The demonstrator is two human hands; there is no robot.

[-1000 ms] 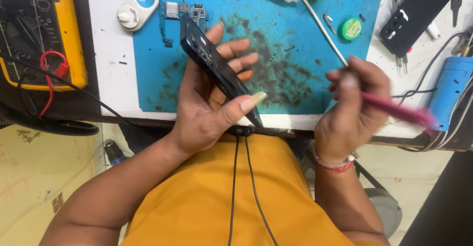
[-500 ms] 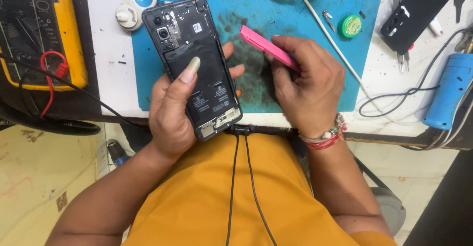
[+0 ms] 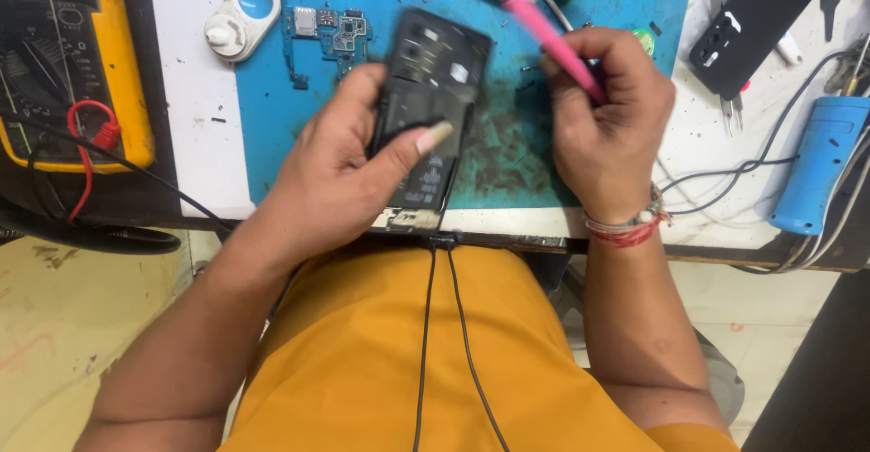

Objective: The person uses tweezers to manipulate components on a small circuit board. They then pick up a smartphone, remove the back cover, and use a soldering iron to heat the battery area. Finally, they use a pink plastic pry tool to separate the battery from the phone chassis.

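The opened phone (image 3: 430, 117) now lies lower and flatter over the blue mat (image 3: 272, 135) than half a second ago, its bare insides facing up and blurred, so the work on its inside looks under way; the left hand (image 3: 349, 176) grips it, thumb across the middle; the right hand (image 3: 607, 112) has closed around the pink tool (image 3: 548, 40), tip raised away from the phone; one phone, one pink tool, one loose circuit board (image 3: 322, 31), one yellow meter (image 3: 72, 62), one blue cylinder (image 3: 820, 167).
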